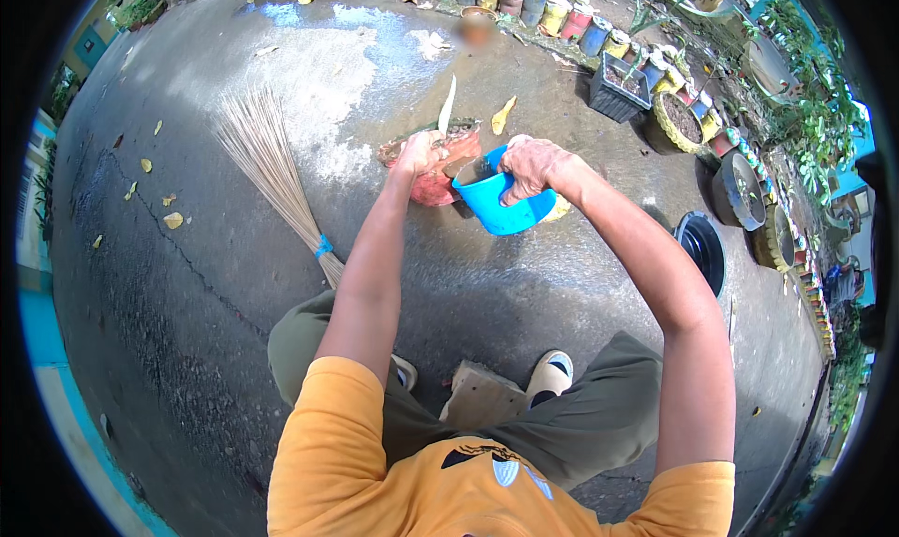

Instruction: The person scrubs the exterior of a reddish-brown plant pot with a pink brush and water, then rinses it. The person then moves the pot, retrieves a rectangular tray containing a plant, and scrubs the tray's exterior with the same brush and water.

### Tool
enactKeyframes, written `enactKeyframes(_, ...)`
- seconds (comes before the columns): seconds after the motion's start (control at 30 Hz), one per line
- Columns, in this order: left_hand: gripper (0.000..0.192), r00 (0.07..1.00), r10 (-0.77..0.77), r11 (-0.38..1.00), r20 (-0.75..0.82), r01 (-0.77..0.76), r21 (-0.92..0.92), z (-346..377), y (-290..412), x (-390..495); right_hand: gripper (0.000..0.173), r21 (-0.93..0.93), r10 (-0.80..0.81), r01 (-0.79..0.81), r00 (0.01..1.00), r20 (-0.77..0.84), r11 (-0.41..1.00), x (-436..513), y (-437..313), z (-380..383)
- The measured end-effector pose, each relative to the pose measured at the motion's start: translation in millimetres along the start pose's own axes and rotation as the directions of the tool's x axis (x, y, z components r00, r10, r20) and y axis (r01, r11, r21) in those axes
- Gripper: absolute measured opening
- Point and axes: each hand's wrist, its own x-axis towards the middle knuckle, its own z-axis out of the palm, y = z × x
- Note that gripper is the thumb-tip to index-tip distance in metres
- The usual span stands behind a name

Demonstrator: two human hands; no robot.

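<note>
My right hand (528, 168) grips a blue plastic dipper (516, 210) by its side, with the mouth tilted left. Brownish water (476, 170) shows inside it. Just left of the dipper is a worn reddish plant pot (435, 189) on the wet ground. My left hand (421, 152) holds this pot by its upper edge; the fingertips are partly hidden. One pale green, pointed leaf (447, 105) stands up beside that hand. Dipper and pot overlap in view, so I cannot tell whether they touch.
A stick broom (277, 165) lies on the concrete to the left. Between my feet is a concrete block (484, 396). At right stand a black basin (701, 249), a square black planter (619, 87) and several round planters (674, 123). Painted bottles (555, 14) edge the bed.
</note>
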Motion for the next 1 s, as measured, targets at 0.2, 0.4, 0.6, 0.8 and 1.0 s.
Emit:
enactKeyframes(0.2, 0.034, 1.000, -0.005, 1.000, -0.015, 0.004, -0.031, -1, -9, 10, 0.046, -0.016, -0.002, 0.001, 0.996, -0.092, 1.000, -10, 27, 21)
enactKeyframes(0.4, 0.037, 0.996, -0.090, 0.987, 0.014, 0.091, -0.132, -12, -8, 9, 0.050, -0.010, 0.076, -0.076, 0.997, 0.021, 0.997, -24, 54, 59)
enactKeyframes(0.6, 0.037, 0.985, -0.163, 0.983, 0.052, 0.167, -0.072, -29, -16, -7, 0.051, -0.027, 0.131, -0.129, 0.987, 0.092, 0.991, -21, 56, 90)
enactKeyframes(0.8, 0.032, 0.984, 0.026, 0.967, 0.177, 0.020, -0.254, -33, -31, -31, 0.050, 0.035, 0.091, -0.092, 0.996, 0.010, 0.995, -15, 54, 120)
enactKeyframes(1.0, 0.034, 0.983, 0.153, 0.983, 0.101, -0.162, 0.087, -9, -20, -75, 0.033, -0.156, 0.175, -0.176, 0.984, -0.020, 0.972, -27, 46, 182)
